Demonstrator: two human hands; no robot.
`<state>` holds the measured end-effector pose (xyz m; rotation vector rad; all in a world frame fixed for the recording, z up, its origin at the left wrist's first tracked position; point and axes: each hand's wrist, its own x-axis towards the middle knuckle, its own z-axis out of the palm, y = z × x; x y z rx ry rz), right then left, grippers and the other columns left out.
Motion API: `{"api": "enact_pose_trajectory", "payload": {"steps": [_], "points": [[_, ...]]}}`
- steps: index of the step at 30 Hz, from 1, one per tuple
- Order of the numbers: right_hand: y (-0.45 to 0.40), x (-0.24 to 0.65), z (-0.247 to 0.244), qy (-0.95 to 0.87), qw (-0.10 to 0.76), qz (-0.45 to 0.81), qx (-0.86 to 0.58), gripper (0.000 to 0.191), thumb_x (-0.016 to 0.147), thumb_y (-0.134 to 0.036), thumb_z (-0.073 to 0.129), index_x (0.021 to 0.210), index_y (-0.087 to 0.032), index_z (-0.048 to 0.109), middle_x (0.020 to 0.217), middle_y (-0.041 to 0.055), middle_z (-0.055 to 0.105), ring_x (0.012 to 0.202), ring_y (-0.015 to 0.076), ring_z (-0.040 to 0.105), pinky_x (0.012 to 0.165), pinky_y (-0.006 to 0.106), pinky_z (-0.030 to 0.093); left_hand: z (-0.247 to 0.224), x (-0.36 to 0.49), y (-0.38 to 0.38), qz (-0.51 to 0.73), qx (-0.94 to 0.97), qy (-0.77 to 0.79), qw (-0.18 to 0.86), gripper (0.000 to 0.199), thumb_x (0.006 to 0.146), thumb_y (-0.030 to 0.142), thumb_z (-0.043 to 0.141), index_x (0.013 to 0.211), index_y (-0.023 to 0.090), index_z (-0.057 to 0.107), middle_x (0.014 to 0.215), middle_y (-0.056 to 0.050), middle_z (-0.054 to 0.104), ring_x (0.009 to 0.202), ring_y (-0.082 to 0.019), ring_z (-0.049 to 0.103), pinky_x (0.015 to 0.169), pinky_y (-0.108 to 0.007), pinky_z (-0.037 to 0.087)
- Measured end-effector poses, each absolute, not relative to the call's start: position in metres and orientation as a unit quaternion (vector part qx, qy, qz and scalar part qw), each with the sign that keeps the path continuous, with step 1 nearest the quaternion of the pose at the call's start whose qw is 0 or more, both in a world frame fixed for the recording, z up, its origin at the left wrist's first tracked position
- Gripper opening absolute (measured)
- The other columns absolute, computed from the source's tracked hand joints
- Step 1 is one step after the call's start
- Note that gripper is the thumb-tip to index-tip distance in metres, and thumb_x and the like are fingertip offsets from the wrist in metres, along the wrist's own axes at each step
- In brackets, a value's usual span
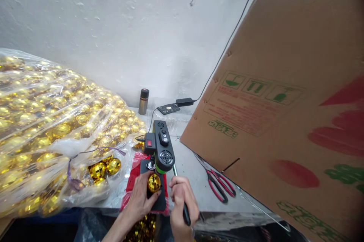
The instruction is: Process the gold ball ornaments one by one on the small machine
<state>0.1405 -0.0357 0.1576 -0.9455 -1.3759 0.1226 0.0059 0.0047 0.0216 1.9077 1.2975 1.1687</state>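
Observation:
A gold mirror-faceted ball (154,183) is pinched between the thumb and fingers of my left hand (139,195). It rests on the black base plate (159,205) of a small bench drill press (163,138), below the front of the machine's head. My right hand (183,200) is wrapped around the black-ended lever (186,214) at the machine's right side. The head hides any tool tip above the ball. Red plastic sheeting (132,177) lies under the base.
A clear bag (71,102) bulging with gold balls fills the left side. Pliers with red-and-black handles (220,185) lie at the right, beside a large carton (270,102). Behind stand a small canister (143,102) and a cabled power adapter (184,102). More gold pieces (143,228) show below the table edge.

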Motion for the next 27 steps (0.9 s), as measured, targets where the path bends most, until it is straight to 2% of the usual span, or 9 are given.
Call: {"api": "enact_pose_trajectory", "payload": {"steps": [3,7,16,27], "points": [[-0.031,0.14,0.138,-0.607,0.686,0.023,-0.4,0.038,0.11,-0.02,0.042,0.074,-0.023,0.056,0.073,-0.0012,0.061,0.066,0.0139,0.06,0.061,0.027,0.045,0.023,0.007,0.004,0.433,0.709,0.483,0.275,0.05,0.091,0.043,0.07,0.134,0.019,0.064,0.124,-0.019,0.077,0.113,-0.038,0.074,0.098,-0.057,0.06],[-0.026,0.137,0.122,-0.585,0.703,0.018,-0.404,0.037,0.111,-0.024,0.043,0.077,-0.023,0.057,0.075,-0.0015,0.06,0.064,0.0136,0.057,0.061,0.028,0.043,0.024,0.007,0.004,0.426,0.707,0.488,0.284,0.05,0.091,0.044,0.07,0.134,0.018,0.064,0.124,-0.019,0.077,0.112,-0.038,0.073,0.098,-0.057,0.06],[-0.022,0.132,0.122,-0.566,0.721,0.01,-0.4,0.043,0.114,-0.027,0.04,0.071,-0.024,0.046,0.072,-0.0052,0.055,0.064,0.011,0.052,0.061,0.026,0.04,0.018,0.009,0.004,0.428,0.704,0.49,0.285,0.051,0.091,0.042,0.069,0.135,0.017,0.063,0.123,-0.02,0.075,0.112,-0.038,0.072,0.098,-0.059,0.059],[-0.021,0.131,0.118,-0.564,0.723,-0.001,-0.399,0.04,0.112,-0.023,0.041,0.073,-0.024,0.049,0.072,-0.0046,0.057,0.063,0.0131,0.052,0.07,0.03,0.044,0.01,0.011,0.005,0.431,0.698,0.496,0.284,0.054,0.089,0.042,0.07,0.136,0.017,0.064,0.128,-0.021,0.073,0.118,-0.04,0.07,0.103,-0.063,0.057]]}}
